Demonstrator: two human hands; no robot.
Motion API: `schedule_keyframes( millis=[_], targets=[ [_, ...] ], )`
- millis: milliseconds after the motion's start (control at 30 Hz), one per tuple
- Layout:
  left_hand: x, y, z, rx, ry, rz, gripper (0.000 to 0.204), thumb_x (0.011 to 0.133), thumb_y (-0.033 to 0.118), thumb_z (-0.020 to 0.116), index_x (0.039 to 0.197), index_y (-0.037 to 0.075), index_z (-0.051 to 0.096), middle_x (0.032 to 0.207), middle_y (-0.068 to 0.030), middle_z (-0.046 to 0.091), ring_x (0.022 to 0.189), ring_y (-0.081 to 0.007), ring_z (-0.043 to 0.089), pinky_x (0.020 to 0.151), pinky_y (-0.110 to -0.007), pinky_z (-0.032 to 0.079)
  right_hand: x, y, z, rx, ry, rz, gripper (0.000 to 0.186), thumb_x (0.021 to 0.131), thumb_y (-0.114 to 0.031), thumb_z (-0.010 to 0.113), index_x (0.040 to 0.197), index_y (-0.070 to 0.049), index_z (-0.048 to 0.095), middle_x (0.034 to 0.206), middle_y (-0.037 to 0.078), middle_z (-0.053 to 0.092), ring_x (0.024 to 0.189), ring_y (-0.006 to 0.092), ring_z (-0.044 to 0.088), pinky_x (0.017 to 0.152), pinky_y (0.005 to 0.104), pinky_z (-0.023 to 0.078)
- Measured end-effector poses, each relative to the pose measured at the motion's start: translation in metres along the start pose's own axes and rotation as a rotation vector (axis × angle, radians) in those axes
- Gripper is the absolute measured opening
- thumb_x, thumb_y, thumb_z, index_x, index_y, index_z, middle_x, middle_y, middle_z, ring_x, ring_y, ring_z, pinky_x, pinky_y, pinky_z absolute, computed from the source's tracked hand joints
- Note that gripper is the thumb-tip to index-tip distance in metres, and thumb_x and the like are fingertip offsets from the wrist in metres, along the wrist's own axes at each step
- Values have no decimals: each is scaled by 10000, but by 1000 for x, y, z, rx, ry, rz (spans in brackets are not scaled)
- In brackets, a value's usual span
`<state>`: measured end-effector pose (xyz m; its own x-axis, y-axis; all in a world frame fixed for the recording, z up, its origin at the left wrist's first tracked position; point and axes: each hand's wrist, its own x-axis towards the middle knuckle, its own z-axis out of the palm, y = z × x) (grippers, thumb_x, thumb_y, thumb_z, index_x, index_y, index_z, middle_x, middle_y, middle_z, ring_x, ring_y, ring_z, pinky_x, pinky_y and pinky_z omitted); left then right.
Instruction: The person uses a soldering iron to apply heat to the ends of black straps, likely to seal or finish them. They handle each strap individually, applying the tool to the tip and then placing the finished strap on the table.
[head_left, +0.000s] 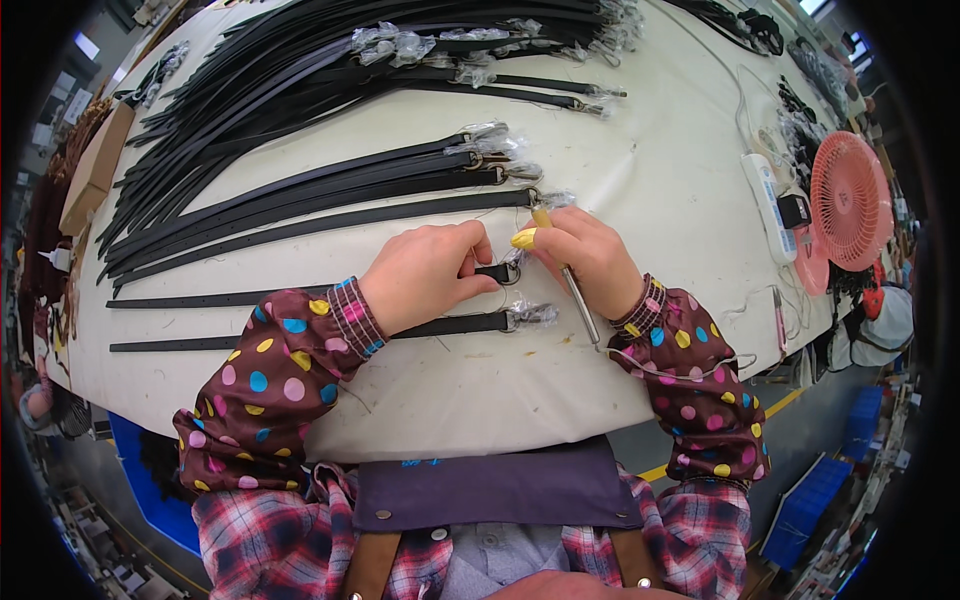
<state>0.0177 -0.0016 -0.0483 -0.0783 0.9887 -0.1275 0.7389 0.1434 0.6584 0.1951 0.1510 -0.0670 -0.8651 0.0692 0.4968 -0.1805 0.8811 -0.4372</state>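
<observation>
My left hand (pixel 425 270) is closed, its fingers pinching a black belt (pixel 200 299) close to its metal buckle end. The belt runs off to the left under my sleeve. In my right hand (pixel 595 255) is a slim, pen-shaped metal tool (pixel 580 305) with a thin cord at its lower end. A yellow covering (pixel 523 239) wraps my right thumb tip. My two hands nearly meet at the buckle, which my fingers partly hide. Just nearer to me lies another black belt (pixel 470 323), its buckle wrapped in clear plastic.
Beyond my hands, several belts (pixel 350 218) lie in a row, with a large pile of black belts (pixel 300 60) behind. On the right are a white power strip (pixel 768 205), a pink fan (pixel 850 195) and loose cords. A cardboard box (pixel 97 170) stands at the left edge.
</observation>
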Motion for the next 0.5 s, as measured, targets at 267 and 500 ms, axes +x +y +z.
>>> schedule_keyframes(
  millis=[267, 500],
  targets=[
    [7, 1, 6, -184, -9, 31, 226, 794, 98, 728, 960, 45, 585, 717, -37, 581, 593, -153, 537, 566, -293, 439, -15, -11, 0, 121, 219, 234, 248, 894, 10, 584, 1140, -6, 617, 735, 33, 568, 717, 152, 558, 673, 268, 463],
    [8, -1, 3, -302, -45, 19, 157, 865, 116, 687, 929, 35, 568, 716, -1, 567, 601, -65, 523, 538, -239, 426, -8, -29, 4, 521, 238, 357, 171, 904, -145, 673, 927, 22, 644, 827, 70, 606, 729, 168, 547, 651, 268, 437]
  ],
)
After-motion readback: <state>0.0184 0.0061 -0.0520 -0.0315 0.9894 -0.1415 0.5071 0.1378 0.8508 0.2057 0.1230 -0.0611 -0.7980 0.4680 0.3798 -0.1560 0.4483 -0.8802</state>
